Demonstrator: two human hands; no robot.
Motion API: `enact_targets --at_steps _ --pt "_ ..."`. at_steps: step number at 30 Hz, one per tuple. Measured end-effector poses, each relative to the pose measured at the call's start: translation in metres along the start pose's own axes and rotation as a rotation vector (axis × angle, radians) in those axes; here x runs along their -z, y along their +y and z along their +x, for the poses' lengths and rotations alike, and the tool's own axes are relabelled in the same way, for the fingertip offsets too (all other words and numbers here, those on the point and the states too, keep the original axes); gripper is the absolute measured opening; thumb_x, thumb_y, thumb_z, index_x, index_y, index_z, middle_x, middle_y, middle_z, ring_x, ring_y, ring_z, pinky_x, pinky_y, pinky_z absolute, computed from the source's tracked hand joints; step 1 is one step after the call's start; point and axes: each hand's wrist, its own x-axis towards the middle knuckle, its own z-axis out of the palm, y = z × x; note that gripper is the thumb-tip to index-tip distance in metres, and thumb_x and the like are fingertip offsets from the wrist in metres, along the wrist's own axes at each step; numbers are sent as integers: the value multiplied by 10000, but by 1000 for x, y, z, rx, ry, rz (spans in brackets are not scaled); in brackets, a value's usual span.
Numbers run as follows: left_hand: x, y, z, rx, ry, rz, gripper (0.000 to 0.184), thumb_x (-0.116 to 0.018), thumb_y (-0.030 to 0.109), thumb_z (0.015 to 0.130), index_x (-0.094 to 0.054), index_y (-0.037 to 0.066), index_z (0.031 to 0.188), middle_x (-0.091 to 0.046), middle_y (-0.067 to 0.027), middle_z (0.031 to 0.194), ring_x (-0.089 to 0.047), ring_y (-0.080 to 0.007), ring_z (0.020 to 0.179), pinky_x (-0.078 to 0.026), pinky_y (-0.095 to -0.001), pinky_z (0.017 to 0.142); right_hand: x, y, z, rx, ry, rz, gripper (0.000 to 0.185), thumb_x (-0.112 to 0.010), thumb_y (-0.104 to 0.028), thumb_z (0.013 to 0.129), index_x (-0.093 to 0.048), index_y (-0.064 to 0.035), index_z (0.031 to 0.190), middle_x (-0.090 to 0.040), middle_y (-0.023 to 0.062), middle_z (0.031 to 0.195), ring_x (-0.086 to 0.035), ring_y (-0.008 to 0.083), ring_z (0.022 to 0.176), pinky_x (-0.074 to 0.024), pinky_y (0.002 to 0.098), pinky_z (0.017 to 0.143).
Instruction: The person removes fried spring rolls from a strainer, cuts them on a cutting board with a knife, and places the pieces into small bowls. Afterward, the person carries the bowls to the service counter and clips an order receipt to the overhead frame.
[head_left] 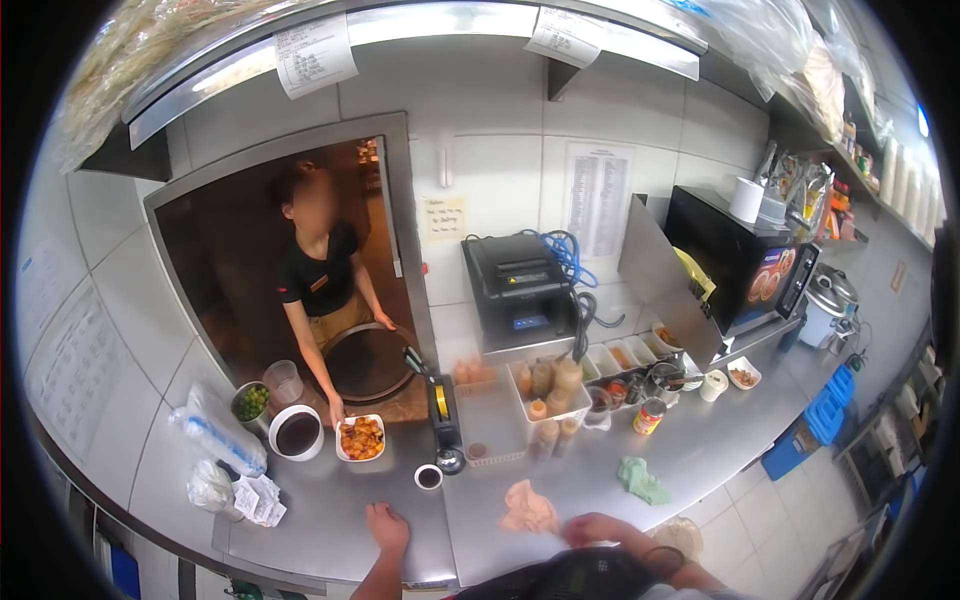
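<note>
My left hand [387, 525] rests in a loose fist on the steel counter [300, 545], with nothing visible in it. My right hand [592, 528] is curled beside a crumpled orange-pink cloth [528, 507]; whether it grips the cloth's edge or anything else is hidden. A small cup of dark sauce [428, 477] stands ahead of my left hand. Further off is a white square bowl of glazed food pieces [360, 438]. Through the pass window, a person [325, 260] touches that bowl with one hand and holds a round dark tray [370, 362] with the other.
A white tub of dark liquid [297, 433] and a container of green fruit [251, 402] stand at left. A tape dispenser [440, 415], sauce bottles [545, 375], a can [649, 416] and a green cloth [642, 481] sit along the counter. Behind are a printer [520, 290] and microwave [735, 260].
</note>
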Motion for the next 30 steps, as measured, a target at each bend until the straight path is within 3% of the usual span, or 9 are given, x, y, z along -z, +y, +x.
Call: enact_targets --at_steps 2,4,8,12,15,19,22,25,30 --pt "0 -1 -1 11 -12 -1 209 -568 -41 792 -605 -9 995 -566 -214 1019 -576 -432 950 -467 -517 836 19 -46 -11 -144 -332 -641 395 -640 -334 972 -689 -96 1283 -726 48 1079 -707 184 932 -596 344 754" --pt "-1 -3 0 2 -13 1 219 -565 -41 790 -605 -13 1003 -565 -218 1028 -577 -435 959 -467 -515 839 39 -92 -20 -6 -451 -889 404 -623 -384 973 -709 -137 1280 -740 46 1135 -695 174 998 -567 345 854" --pt "-1 -4 0 -9 -9 -15 216 -565 -42 788 -607 -19 999 -569 -218 1027 -579 -439 957 -469 -515 839 46 -255 -99 493 -152 -1056 344 -637 -353 1009 -728 -105 1229 -749 105 1169 -703 199 1018 -547 354 903" --pt "-1 -4 0 -6 1 -38 210 -565 -44 782 -612 -22 985 -575 -219 1024 -582 -442 951 -472 -516 831 22 -393 -173 732 212 -795 281 -678 -305 998 -740 -112 1192 -747 56 1005 -691 154 953 -548 328 868" --pt "1 -4 -1 -6 8 -32 217 -567 -44 778 -615 -22 988 -575 -220 1024 -583 -441 952 -473 -516 830 15 -455 -189 966 376 -599 283 -682 -249 1000 -725 -25 1168 -731 33 1008 -655 107 914 -548 288 823" --pt "3 -4 -2 -29 5 -59 232 -570 -42 777 -619 -22 1002 -576 -220 1024 -585 -440 953 -476 -514 833 19 -529 -192 1219 464 -397 377 -652 -299 1003 -680 -10 1244 -707 49 1123 -672 138 956 -577 321 796" --pt "4 -4 -1 -19 -6 -80 231 -567 -41 781 -619 -24 1005 -578 -217 1034 -584 -438 958 -477 -509 839 29 -582 -192 1278 458 -102 491 -650 -387 1006 -604 6 1295 -641 126 1269 -638 201 1081 -567 350 836" --pt "2 -2 -1 -13 -13 -58 239 -570 -33 785 -617 -21 1019 -579 -212 1056 -580 -436 977 -473 -512 851 25 -627 -202 1304 480 102 604 -675 -455 982 -544 19 1333 -600 166 1282 -618 244 1117 -565 397 887" --pt "6 7 -1 33 -37 -10 257 -583 -10 790 -608 -14 1046 -578 -203 1076 -569 -432 1000 -461 -521 873 18 -675 -203 1323 445 251 646 -741 -434 940 -527 43 1320 -586 192 1268 -618 286 1117 -563 428 934"
